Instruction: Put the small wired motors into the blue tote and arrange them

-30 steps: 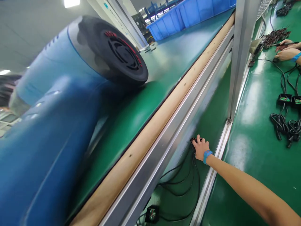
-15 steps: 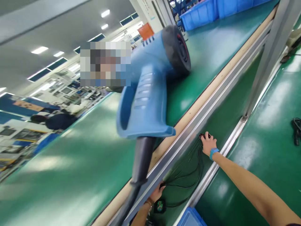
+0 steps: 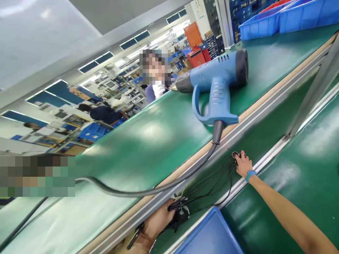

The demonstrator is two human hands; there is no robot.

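Note:
My right hand (image 3: pixel 243 164), with a blue wristband, reaches out under the raised green belt and grips the far ends of a bundle of black cables (image 3: pixel 212 185). My left hand (image 3: pixel 158 222) is low in the view and holds the near ends of the same cables together with a small black part (image 3: pixel 180 216). The cables stretch between both hands over the lower green surface. A blue heat gun (image 3: pixel 215 83) lies on its side on the upper belt, and its grey cord (image 3: pixel 148 190) trails left along the belt edge.
A blue bin (image 3: pixel 212 234) sits at the bottom, close to my left hand. More blue bins (image 3: pixel 267 22) stand at the far end of the belt. A metal rail (image 3: pixel 267 107) and a post (image 3: pixel 315 91) border the lower shelf. People work in the background on the left.
The view has pulled back and swung left, so the heat gun looks smaller and farther. My left hand has come into view holding the near cable ends. My right hand keeps its grip.

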